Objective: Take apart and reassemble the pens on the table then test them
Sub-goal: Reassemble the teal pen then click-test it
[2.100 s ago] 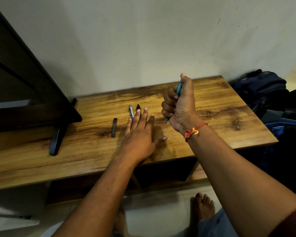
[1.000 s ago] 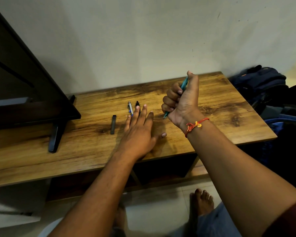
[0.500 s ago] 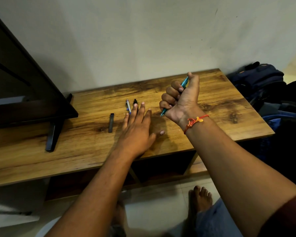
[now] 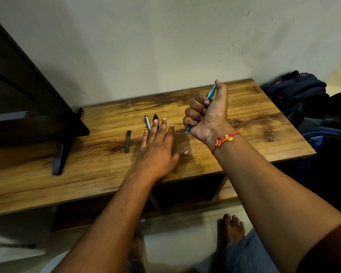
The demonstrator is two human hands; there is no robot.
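Pens are in three places in the head view: a slim teal pen [image 4: 211,93] with a smooth, glossy plastic barrel stands nearly upright in the right hand [image 4: 207,113], whose fingers curl round it in a fist while the thumb presses on its upper end; its pointed tip sticks out below the fist, aimed down at the worktop [image 4: 254,119]. A white-and-blue pen [image 4: 147,123] and a black pen [image 4: 156,117] lie side by side about midway between the back and front edges, left of centre. Any print on them is too small to read. The left hand [image 4: 158,146] lies flat on the wood, fingers straight and slightly spread, gripping nothing; its fingertips reach the near ends of those two pens and partly cover the black one. Just left of it lies a short, straight dark bar [image 4: 127,141], matte, lying apart. Wood grain with dark knots and streaks marks the brown board. A red and yellow knotted thread [image 4: 222,139] circles the right wrist. Toward the left edge a black angular foot [image 4: 60,156] carries a dark flat screen [image 4: 28,107]. Beyond the right edge sits a navy fabric backpack [image 4: 299,89].
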